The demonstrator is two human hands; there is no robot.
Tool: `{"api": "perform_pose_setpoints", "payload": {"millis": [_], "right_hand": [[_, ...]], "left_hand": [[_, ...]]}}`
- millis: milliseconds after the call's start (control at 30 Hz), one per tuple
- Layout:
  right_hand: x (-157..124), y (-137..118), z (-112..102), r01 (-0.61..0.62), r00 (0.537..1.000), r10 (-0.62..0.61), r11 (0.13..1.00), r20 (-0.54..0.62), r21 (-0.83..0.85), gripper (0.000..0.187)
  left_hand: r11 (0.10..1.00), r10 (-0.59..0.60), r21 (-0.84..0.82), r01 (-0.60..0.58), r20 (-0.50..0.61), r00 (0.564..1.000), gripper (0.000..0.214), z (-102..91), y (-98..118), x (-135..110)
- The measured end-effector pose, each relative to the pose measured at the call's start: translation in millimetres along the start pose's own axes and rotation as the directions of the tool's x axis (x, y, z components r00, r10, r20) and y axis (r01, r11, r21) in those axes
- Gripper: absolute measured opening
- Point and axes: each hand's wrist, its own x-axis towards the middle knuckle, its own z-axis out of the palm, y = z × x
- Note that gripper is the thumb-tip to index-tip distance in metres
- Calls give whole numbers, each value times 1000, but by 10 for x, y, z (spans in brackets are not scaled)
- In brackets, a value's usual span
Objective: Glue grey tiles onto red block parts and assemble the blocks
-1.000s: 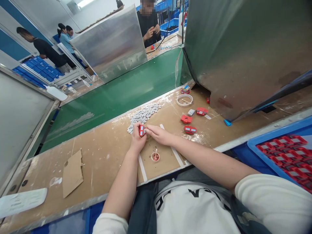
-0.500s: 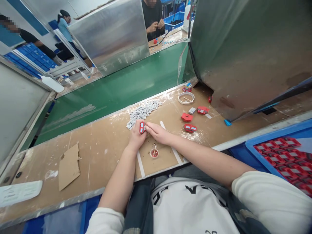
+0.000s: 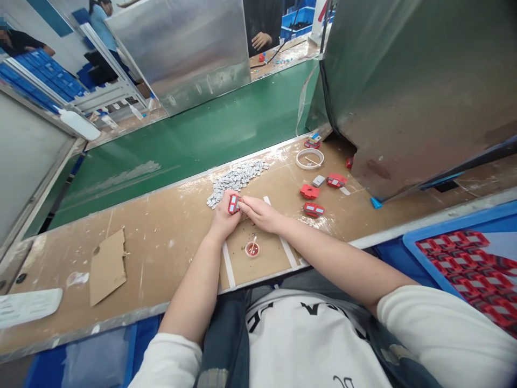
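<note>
My left hand (image 3: 224,218) is closed around a small red plastic piece (image 3: 233,203) with pale panels, held just above the table. The fingers of my right hand (image 3: 260,214) are pressed together, their tips at the right side of that piece; anything small between them is hidden. Just beyond my hands spreads a pile of small grey-white tiles (image 3: 236,182). Nearer to me stands a small cup (image 3: 252,249) of reddish content with a thin white stick in it. Several similar red pieces (image 3: 314,209) lie to the right, beside a small grey piece (image 3: 318,181).
A white tape roll (image 3: 309,159) lies at the back right, near a metal panel (image 3: 404,97). Torn cardboard (image 3: 108,268) is at the left. A blue crate (image 3: 412,237) at the right holds rows of red pieces. Beyond the green strip (image 3: 194,137), other people are present.
The camera view has shifted slightly. Both hands stay together at the red piece, which is turned a little. Across the way, a co-worker's hands have changed position, with one hand now showing.
</note>
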Motion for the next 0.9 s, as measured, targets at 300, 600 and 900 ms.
{"api": "perform_pose_setpoints", "payload": {"millis": [300,600,900], "right_hand": [[-30,-18,23,-64,998,65,997,-3,53,49],[-30,1,59,-117,993,118,980,7,158,49],[-17,-74,5,-21,1000,18,989,24,146,48]], "left_hand": [[1000,16,14,-16,24,1000,25,-10,6,-14],[991,70,114,-70,5,998,25,7,0,-43],[994,108,-29,-110,-52,993,23,9,13,-40]]}}
